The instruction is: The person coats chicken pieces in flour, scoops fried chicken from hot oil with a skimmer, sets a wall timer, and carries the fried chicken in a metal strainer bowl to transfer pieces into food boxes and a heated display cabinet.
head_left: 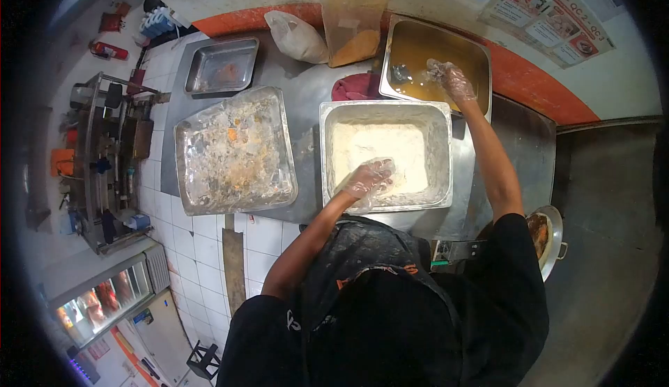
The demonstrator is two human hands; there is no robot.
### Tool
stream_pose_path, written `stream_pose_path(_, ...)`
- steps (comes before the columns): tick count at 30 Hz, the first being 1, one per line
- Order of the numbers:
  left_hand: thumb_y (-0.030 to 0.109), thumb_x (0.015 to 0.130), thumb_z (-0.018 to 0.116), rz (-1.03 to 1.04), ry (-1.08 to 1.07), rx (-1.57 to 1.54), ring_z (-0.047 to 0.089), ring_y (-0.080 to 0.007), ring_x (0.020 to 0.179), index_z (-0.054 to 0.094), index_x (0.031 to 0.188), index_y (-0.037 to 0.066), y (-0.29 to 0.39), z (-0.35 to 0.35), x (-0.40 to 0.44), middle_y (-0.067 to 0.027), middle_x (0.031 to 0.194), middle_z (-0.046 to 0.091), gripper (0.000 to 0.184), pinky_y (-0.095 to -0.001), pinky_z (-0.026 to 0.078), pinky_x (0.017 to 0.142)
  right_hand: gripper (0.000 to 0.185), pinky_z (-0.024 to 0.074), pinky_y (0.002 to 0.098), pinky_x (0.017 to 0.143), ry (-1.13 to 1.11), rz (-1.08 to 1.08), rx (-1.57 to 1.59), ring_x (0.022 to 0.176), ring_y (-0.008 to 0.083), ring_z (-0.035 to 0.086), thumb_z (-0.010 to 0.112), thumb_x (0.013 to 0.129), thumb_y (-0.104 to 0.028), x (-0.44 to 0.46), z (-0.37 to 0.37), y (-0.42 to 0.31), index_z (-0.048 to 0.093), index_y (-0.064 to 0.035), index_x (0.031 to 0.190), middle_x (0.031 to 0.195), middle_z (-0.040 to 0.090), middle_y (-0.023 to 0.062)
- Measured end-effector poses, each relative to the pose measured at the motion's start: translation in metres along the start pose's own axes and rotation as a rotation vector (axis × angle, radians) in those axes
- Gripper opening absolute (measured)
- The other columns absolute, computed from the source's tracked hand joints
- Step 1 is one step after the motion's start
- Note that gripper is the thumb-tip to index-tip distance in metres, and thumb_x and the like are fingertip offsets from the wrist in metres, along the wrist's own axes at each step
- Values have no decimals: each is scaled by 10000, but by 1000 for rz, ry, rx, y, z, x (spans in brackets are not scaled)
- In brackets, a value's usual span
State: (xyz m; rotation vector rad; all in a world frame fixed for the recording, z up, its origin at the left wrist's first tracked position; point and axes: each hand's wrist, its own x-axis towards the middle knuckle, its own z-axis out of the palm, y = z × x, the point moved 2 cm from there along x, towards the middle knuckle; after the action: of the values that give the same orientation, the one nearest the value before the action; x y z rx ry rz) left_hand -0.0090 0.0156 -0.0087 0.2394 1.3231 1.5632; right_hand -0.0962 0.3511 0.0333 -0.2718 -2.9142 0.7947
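Both of my hands wear clear plastic gloves. My left hand point(371, 178) is over the pale flour point(390, 146) in a deep metal pan point(447, 160), near the pan's front side; its fingers are partly curled and I cannot make out anything in them. My right hand point(451, 80) reaches over the metal tray of brownish liquid point(418, 45), its fingers bunched around something I cannot make out. A dark object point(400, 73) sits in the liquid, left of that hand.
A flour-dusted clear tub point(237, 153) and a small metal tray point(221, 66) stand left. Behind are a bag of white powder point(298, 37), a container with orange powder point(357, 35) and a dark red cloth point(355, 87). A round pan point(550, 237) sits at right.
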Motion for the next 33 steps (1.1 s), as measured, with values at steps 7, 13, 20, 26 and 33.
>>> stream_pose_path(7, 204, 849, 624, 10, 17, -42, 608, -122, 772, 497, 1200, -24, -4, -2, 4, -65, 967, 619, 438, -249, 483, 644, 311, 462, 354, 756, -61, 75, -46, 887, 243, 604, 465, 880, -239, 1, -2, -9, 604, -65, 1097, 1033, 621, 130)
stream_pose_path(13, 203, 848, 625, 4, 3, -81, 609, -126, 765, 512, 1179, -19, -4, -1, 2, -67, 959, 620, 414, -247, 487, 621, 274, 498, 340, 744, 45, 110, 234, 825, 220, 632, 458, 861, -110, 12, 10, 30, 585, 12, 1071, 965, 646, 151)
stream_pose_path(20, 208, 850, 623, -3, -21, -34, 608, -132, 770, 516, 1170, -23, 1, 1, -1, -67, 978, 615, 409, -246, 483, 605, 359, 510, 322, 568, -24, 207, 642, 699, 202, 649, 407, 907, -263, 2, -80, -35, 562, 12, 1076, 933, 654, 128)
stream_pose_path(26, 185, 853, 613, -14, -1, -79, 607, -135, 766, 523, 1166, -12, 8, 0, -10, -65, 971, 622, 381, -244, 486, 613, 347, 514, 308, 615, 91, 31, 292, 670, 219, 645, 501, 858, -216, -2, -135, -72, 545, 50, 1077, 896, 654, 158)
stream_pose_path(33, 212, 875, 576, 440, -12, 326, 595, -106, 772, 579, 1058, 8, -16, -18, -3, -50, 919, 617, 274, -229, 483, 648, 282, 510, 287, 610, 23, 120, 537, 676, 182, 646, 507, 864, -76, -11, -143, -96, 537, 69, 1104, 903, 649, 129)
